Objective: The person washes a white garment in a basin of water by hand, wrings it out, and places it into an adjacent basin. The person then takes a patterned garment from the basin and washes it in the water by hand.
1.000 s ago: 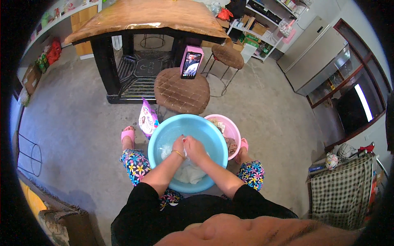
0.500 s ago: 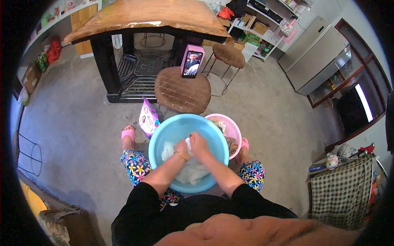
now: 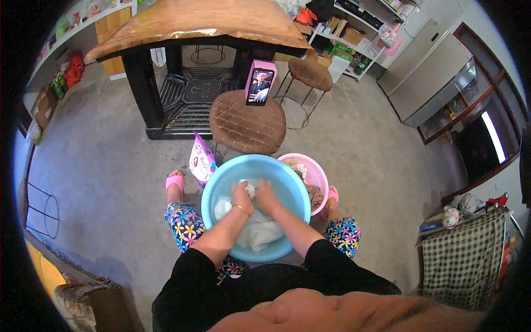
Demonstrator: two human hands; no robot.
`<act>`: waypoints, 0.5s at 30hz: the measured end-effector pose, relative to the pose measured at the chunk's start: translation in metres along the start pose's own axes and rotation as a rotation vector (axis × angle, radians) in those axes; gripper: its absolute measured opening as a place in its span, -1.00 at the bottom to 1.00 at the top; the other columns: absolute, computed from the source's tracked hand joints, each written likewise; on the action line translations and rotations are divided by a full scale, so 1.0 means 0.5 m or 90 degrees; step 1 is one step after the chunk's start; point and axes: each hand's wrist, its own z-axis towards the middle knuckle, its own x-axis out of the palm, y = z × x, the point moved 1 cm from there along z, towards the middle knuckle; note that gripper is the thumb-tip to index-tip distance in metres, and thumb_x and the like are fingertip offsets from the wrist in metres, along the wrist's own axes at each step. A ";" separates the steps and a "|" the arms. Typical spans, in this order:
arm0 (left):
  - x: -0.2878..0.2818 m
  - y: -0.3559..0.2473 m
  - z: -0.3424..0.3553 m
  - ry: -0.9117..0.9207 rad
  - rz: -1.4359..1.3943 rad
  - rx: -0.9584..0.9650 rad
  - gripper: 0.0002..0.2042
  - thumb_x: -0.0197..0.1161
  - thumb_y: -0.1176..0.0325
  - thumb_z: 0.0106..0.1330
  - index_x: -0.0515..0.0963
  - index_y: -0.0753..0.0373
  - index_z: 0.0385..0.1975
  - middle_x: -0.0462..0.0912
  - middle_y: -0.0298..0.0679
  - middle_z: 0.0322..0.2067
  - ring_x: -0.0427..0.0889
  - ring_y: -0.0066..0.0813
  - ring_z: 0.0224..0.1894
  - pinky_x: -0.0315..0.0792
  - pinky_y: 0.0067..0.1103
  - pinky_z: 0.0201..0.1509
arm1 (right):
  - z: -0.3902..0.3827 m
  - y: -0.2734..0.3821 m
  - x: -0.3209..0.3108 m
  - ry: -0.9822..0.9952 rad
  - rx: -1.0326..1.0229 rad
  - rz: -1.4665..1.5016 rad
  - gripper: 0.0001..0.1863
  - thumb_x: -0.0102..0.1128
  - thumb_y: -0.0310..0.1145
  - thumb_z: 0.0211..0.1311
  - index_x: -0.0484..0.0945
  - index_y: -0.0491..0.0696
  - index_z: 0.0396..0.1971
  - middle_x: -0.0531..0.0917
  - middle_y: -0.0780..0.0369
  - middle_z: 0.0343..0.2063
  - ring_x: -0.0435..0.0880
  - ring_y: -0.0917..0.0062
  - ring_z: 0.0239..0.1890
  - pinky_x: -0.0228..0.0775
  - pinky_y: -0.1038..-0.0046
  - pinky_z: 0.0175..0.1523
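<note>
A blue basin stands on the floor between my legs, with wet white cloth lying in its near part and along its left side. Inside it my left hand, a yellow bangle at the wrist, is closed on a bunched bit of the white cloth. Just right of that bunch is my right hand, its fingers smeared by motion. Whether they grip the cloth does not show. Touching the basin's right side, a pink basin holds brownish and patterned clothes.
A purple and white bag stands at the basin's far left. Beyond, a brown padded stool carries a phone leaning on a pink box. A black-legged table and another stool stand behind. Pink slippers flank the basins.
My hands have moved slightly apart; the right one was pressed against the left over the cloth. More of the white bunch shows between them now.
</note>
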 end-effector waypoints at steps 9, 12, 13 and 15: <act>0.017 -0.011 -0.033 0.116 0.009 -0.191 -0.63 0.01 0.21 0.08 0.33 0.16 -0.09 0.38 -0.22 -0.08 0.32 -0.30 -0.02 0.20 -0.41 0.05 | 0.011 0.039 -0.051 0.007 0.039 0.180 -0.70 -0.07 -0.39 0.01 0.43 -0.04 -0.19 0.47 -0.03 -0.26 0.38 0.14 -0.13 0.19 0.23 -0.01; 0.026 -0.023 -0.041 0.128 -0.032 -0.262 -0.66 -0.03 0.18 0.10 0.35 0.15 -0.13 0.40 -0.21 -0.12 0.36 -0.32 -0.06 0.22 -0.42 0.04 | -0.012 0.077 -0.102 -0.092 -0.048 0.293 -0.72 -0.09 -0.36 0.06 0.40 -0.05 -0.19 0.51 0.02 -0.34 0.44 0.19 -0.19 0.27 0.25 -0.10; 0.025 -0.026 -0.044 0.129 -0.032 -0.263 -0.66 -0.03 0.18 0.10 0.35 0.15 -0.13 0.40 -0.21 -0.12 0.36 -0.32 -0.06 0.22 -0.42 0.04 | -0.025 0.107 -0.127 -0.092 -0.048 0.293 -0.72 -0.09 -0.36 0.06 0.40 -0.05 -0.19 0.51 0.02 -0.34 0.44 0.19 -0.19 0.27 0.25 -0.10; 0.028 -0.026 -0.044 0.155 -0.065 -0.340 -0.69 -0.06 0.18 0.12 0.38 0.17 -0.20 0.44 -0.20 -0.18 0.40 -0.33 -0.11 0.27 -0.44 -0.02 | -0.052 0.163 -0.176 -0.022 0.084 0.403 -0.76 -0.16 -0.38 0.10 0.36 -0.04 -0.21 0.51 0.04 -0.38 0.49 0.16 -0.31 0.32 0.24 -0.21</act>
